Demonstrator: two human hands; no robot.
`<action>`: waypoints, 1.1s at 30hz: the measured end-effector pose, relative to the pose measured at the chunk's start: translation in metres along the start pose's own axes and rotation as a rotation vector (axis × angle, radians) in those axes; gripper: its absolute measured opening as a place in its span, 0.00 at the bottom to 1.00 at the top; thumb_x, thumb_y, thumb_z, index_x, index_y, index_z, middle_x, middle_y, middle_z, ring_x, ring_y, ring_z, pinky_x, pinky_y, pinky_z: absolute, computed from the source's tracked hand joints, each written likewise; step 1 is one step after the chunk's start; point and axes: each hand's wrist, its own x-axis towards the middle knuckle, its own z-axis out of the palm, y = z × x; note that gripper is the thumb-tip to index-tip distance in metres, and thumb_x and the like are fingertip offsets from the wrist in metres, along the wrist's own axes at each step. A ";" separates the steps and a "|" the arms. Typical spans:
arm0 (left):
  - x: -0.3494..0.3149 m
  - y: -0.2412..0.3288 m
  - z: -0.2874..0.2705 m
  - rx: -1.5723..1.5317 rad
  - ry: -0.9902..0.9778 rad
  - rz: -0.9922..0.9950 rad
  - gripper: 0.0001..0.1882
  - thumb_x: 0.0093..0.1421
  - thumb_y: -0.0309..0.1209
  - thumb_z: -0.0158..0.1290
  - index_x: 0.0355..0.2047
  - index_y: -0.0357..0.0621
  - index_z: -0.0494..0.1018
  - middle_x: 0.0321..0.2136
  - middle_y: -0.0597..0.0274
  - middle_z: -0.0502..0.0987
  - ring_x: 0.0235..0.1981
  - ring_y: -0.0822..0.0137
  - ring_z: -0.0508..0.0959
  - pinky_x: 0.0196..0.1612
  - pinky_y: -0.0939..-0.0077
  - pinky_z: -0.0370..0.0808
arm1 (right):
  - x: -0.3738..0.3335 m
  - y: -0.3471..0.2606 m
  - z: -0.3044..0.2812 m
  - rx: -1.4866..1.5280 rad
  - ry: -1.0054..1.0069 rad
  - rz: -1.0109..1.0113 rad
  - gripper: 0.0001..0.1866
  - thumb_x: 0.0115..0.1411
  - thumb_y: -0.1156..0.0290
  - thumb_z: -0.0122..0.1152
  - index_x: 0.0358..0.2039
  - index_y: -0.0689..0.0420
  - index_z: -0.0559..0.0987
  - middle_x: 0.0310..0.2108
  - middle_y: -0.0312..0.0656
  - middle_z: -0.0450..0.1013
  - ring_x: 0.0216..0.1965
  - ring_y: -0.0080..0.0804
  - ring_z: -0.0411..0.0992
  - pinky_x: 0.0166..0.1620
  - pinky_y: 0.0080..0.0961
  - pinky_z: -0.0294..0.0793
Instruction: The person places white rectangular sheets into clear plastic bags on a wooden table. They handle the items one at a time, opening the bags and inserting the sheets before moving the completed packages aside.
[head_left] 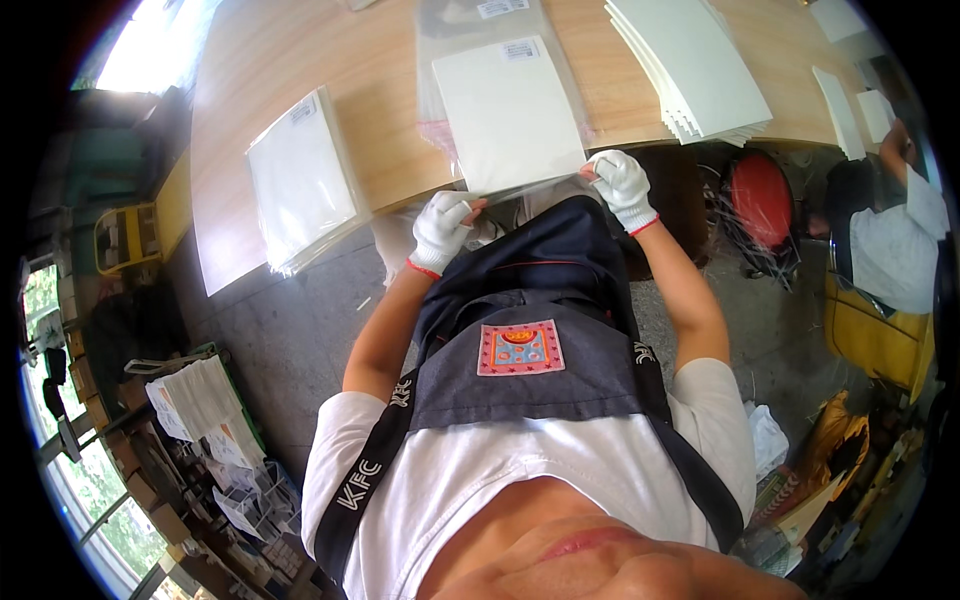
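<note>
Both my hands wear white knit gloves with bare fingertips. At the table's near edge, my left hand (443, 228) pinches the left corner of a clear plastic bag's near edge. My right hand (622, 188) pinches that edge's right corner, so it is stretched between them. Inside or on the bag lies a white sheet or thin stack (510, 115) with a small printed label at its far end. Under it is a pile of clear bags (430, 65) with pinkish edges. A stack of filled clear bags (303, 180) sits to the left, slightly over the table edge.
A fanned stack of white sheets (700, 70) lies to the right on the wooden table (385, 130). Below it stands a red round seat (760, 200). Another person sits at far right on a yellow chair (875, 335). Stacked papers (200, 400) stand at lower left.
</note>
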 end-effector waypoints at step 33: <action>-0.081 -0.081 -0.209 -0.069 0.659 -0.853 0.21 0.55 0.21 0.37 0.47 0.34 0.71 0.38 0.55 0.77 0.41 0.68 0.75 0.46 0.76 0.69 | 0.142 -0.219 0.155 0.846 -0.639 0.597 0.12 0.59 0.61 0.54 0.31 0.58 0.72 0.22 0.35 0.72 0.19 0.20 0.67 0.24 0.20 0.68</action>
